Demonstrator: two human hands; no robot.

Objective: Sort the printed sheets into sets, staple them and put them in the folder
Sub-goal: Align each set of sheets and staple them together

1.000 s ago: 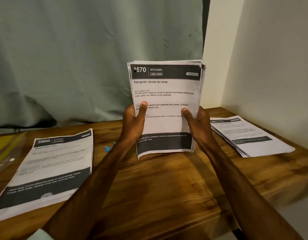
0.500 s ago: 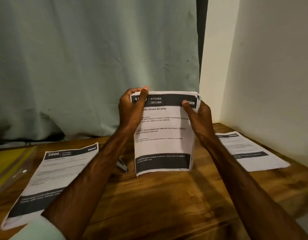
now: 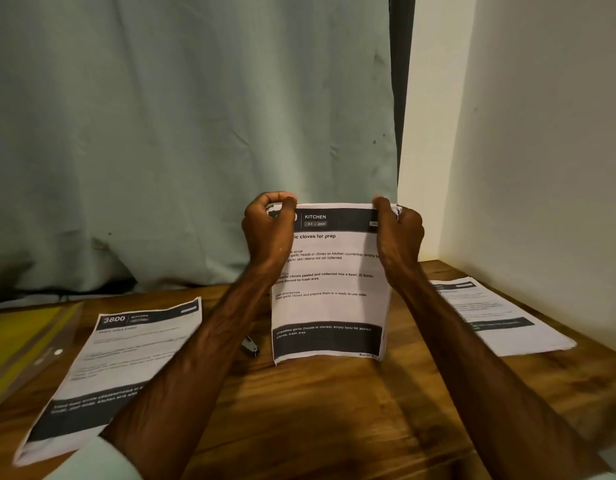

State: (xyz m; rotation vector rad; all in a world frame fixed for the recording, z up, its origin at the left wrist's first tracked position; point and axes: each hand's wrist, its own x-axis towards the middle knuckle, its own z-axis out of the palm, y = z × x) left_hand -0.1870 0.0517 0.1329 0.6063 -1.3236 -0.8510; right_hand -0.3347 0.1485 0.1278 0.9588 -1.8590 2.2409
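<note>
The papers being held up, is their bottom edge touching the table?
Touching. In the head view the held stack stands upright with its bottom edge resting on the wooden table, no gap beneath it, while both hands pinch its top corners.

1. The left hand (image 3: 270, 233) is up in front of the person, curled closed, with the thumb and fingers pinching a top corner of the stack of sheets (image 3: 329, 282).
2. The right hand (image 3: 400, 233) is at the same height, also curled closed, and pinches the other top corner.
3. The two hands are apart, one at each side, with their backs and wrists facing the camera.
4. Both forearms are bare and reach forward and up from the bottom of the view, coming closer together toward the hands.
5. A pale sleeve (image 3: 92, 460) covers the left arm near the elbow.
</note>
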